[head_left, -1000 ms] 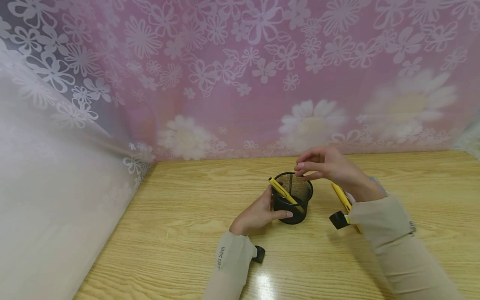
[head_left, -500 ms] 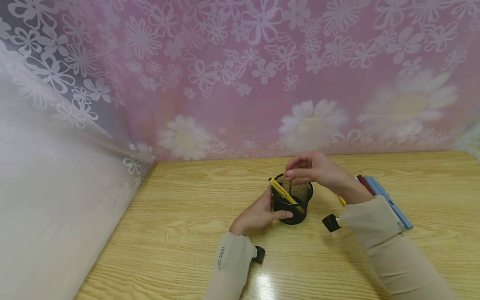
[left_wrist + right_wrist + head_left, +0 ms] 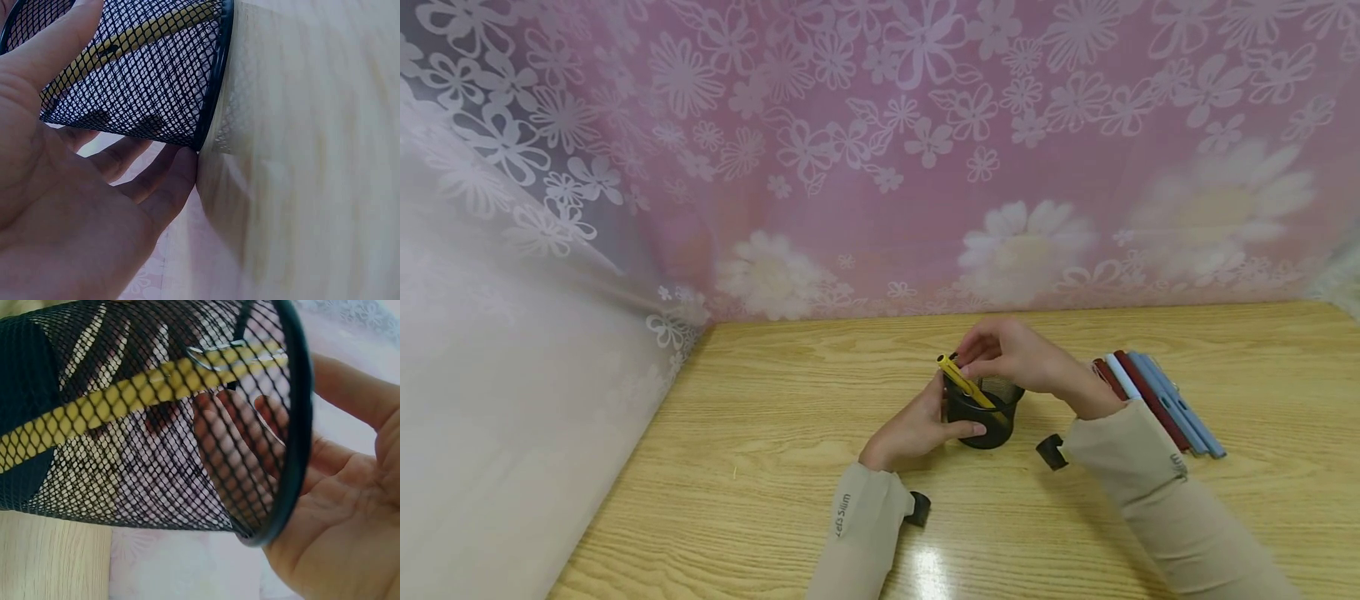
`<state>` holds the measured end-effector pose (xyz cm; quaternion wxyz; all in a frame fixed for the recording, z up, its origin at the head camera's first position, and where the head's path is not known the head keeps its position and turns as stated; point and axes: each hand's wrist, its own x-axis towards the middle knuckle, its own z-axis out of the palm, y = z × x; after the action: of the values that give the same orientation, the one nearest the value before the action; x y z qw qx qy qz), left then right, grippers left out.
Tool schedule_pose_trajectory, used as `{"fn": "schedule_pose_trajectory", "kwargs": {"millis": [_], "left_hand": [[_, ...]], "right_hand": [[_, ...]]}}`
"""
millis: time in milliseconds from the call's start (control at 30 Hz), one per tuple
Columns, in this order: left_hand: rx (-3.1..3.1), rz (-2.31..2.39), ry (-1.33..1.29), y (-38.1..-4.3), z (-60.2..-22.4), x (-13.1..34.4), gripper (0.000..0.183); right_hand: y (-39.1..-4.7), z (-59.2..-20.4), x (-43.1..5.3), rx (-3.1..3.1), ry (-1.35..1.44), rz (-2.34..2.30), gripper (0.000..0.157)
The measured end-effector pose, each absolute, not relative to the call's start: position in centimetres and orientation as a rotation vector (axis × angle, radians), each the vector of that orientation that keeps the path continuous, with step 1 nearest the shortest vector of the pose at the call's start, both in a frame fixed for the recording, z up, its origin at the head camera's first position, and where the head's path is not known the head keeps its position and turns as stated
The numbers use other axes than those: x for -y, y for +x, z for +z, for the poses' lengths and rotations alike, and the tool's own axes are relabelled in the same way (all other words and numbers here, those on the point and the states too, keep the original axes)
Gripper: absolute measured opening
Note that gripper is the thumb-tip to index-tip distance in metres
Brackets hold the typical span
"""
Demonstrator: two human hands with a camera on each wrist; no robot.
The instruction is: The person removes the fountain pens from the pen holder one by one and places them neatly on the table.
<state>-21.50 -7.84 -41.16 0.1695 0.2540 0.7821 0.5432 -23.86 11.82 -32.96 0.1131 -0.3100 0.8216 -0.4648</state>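
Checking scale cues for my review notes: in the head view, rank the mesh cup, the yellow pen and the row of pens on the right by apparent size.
1. Row of pens: widest spread.
2. Mesh cup.
3. Yellow pen: only its upper part shows above the rim, so its true length is unsure.

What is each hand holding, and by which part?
The left hand grips the black mesh cup by its side wall. The right hand pinches the yellow pen near its top end.
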Motion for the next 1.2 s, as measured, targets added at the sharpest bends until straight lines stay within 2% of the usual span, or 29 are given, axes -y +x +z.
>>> {"fn": "schedule_pose_trajectory", "kwargs": {"millis": [367,700,933,1200], "left_hand": [[-2.212,1.531,0.726,-21.3,-41.0,7.9,0.086],[-2.184,1.551,0.747,-21.5,-41.4,8.0,0.078],[-2.176,1.564,0.773,-21.6,-41.4,7.9,0.088],[-2.183,1.571,0.737,-21.5,-41.3,7.8,0.090]], "right_hand": [[-23.3,-33.0,-10.7,-2.577,-0.931,-1.157,0.018],[-23.3,-33.3,-10.5,-2.613,-0.969,-1.090,0.009],[-23.0,-33.0,-10.6,-2.684,-0.930,-1.123,0.009],[-23.1,-32.6,-11.3,-2.786,-0.844,-1.285,0.011]]}}
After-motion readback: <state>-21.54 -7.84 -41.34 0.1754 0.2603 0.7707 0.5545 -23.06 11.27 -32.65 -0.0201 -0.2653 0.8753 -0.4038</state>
